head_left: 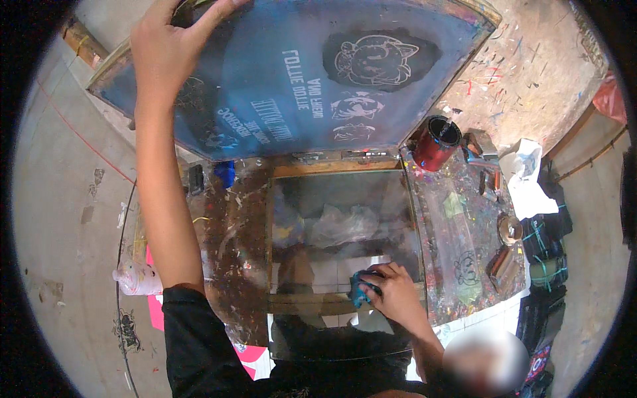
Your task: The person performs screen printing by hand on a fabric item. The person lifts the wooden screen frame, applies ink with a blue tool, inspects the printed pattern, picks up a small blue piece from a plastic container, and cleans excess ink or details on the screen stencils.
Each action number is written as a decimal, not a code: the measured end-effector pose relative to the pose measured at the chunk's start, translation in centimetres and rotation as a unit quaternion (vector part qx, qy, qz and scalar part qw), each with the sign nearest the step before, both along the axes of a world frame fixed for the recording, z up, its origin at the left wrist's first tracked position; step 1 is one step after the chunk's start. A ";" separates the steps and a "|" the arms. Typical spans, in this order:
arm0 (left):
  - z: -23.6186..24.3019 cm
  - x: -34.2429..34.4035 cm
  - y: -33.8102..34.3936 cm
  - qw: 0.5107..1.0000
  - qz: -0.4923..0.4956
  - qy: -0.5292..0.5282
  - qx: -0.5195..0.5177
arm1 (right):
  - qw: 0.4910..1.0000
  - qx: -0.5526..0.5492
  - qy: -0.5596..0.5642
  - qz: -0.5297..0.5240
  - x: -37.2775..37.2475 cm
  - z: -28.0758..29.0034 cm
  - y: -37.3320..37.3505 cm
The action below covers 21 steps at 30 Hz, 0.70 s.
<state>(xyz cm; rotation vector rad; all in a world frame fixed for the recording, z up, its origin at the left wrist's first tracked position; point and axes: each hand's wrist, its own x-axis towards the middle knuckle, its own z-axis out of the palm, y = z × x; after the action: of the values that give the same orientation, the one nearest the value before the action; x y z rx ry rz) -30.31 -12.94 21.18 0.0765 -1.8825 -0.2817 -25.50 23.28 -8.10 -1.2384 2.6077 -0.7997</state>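
Observation:
A blue-coated screen printing frame (pixel 265 79) stands tilted up at the far side of the bench, with pale lettering and cartoon-head drawings in its mesh. My left hand (pixel 169 46) grips its upper left edge, thumb over the front and the other fingers mostly out of sight. Below the screen lies a glass plate (pixel 345 265), reflective and partly see-through. My right hand (pixel 395 292) presses a crumpled blue, stained rag (pixel 361 288) onto the right half of this plate. Its fingers are curled round the rag.
Right of the glass stand a red can (pixel 434 144) with dark contents and a small round tin (pixel 509 229). White paper (pixel 527 179) and dark bundles tied with green string (pixel 547 259) lie beyond. A pinkish bottle (pixel 139 278) lies left of the paint-spattered bench (pixel 235 232).

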 end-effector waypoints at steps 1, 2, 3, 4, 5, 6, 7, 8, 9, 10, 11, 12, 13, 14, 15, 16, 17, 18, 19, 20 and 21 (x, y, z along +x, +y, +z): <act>-0.1 -0.3 0.5 0.996 -0.080 0.027 0.036 | 1.000 -0.026 -0.002 0.005 0.0 -0.5 -0.1; 0.0 -0.3 0.8 0.996 -0.080 0.027 0.036 | 0.999 -0.053 -0.004 0.011 -0.1 -0.7 -0.3; 0.0 -0.2 1.1 0.998 -0.048 0.028 0.002 | 0.999 -0.053 -0.004 0.011 -0.3 -0.4 -0.3; 0.0 -0.2 1.1 0.999 -0.015 0.030 -0.032 | 0.995 -0.092 -0.031 0.009 -0.6 0.4 -0.2; 0.0 -0.2 1.0 0.999 -0.015 0.028 -0.033 | 0.989 -0.132 -0.060 0.007 -0.8 1.0 -0.3; 0.0 -0.3 0.7 0.999 -0.032 0.025 -0.008 | 0.989 -0.133 -0.062 0.008 -1.1 1.6 -0.5; 0.0 -0.5 0.4 0.998 -0.049 0.023 0.018 | 0.972 -0.193 -0.135 -0.007 -1.5 2.1 -0.8; 0.1 -0.6 0.0 0.998 -0.050 0.022 0.018 | 0.946 -0.251 -0.206 -0.022 -1.8 2.4 -0.8; 0.1 -0.8 -0.5 0.998 -0.052 0.030 0.002 | 0.919 -0.244 -0.299 -0.082 -1.9 2.3 -0.4; 0.2 -0.9 -0.8 0.998 -0.055 0.039 -0.013 | 0.919 -0.245 -0.299 -0.082 -2.2 2.7 -0.8; 0.2 -1.0 -0.7 0.998 -0.057 0.038 -0.013 | 0.904 -0.289 -0.307 -0.071 -3.0 3.5 -1.4; 0.1 -0.9 -0.8 0.998 -0.047 0.038 -0.021 | 0.887 -0.332 -0.316 -0.057 -3.8 4.2 -2.3; 0.0 -0.9 -1.0 0.998 -0.036 0.039 -0.030 | 0.886 -0.333 -0.317 -0.056 -4.7 5.0 -3.2; 0.0 -0.9 -1.2 0.998 -0.035 0.038 -0.030 | 0.868 -0.366 -0.327 -0.078 -5.7 6.1 -4.3; 0.0 -1.0 -1.5 0.997 -0.045 0.044 -0.039 | 0.849 -0.397 -0.332 -0.102 -6.6 7.0 -5.4; 0.0 -1.1 -1.8 0.996 -0.054 0.049 -0.048 | 0.850 -0.397 -0.330 -0.103 -7.3 7.8 -6.4; -0.1 -1.0 -1.5 0.996 -0.054 0.049 -0.049 | 0.833 -0.450 -0.312 -0.084 -8.0 8.2 -7.5; -0.2 -1.0 -0.5 0.997 -0.053 0.043 -0.021 | 0.811 -0.502 -0.293 -0.066 -8.6 8.8 -8.3; -0.3 -1.0 -0.1 0.998 -0.052 0.037 0.009 | 0.810 -0.503 -0.293 -0.066 -9.1 9.5 -9.0; -0.2 -1.1 -0.4 0.998 -0.052 0.036 0.006 | 0.799 -0.523 -0.290 -0.060 -9.4 10.3 -9.6; -0.3 -1.2 -0.8 0.997 -0.053 0.051 -0.022 | 0.788 -0.542 -0.286 -0.055 -9.7 10.8 -10.2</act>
<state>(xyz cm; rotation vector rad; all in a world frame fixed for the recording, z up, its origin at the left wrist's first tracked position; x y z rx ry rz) -31.53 -13.74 20.91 -0.0677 -1.7926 -0.3103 -35.21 13.04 2.71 -0.7248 1.6308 -2.4183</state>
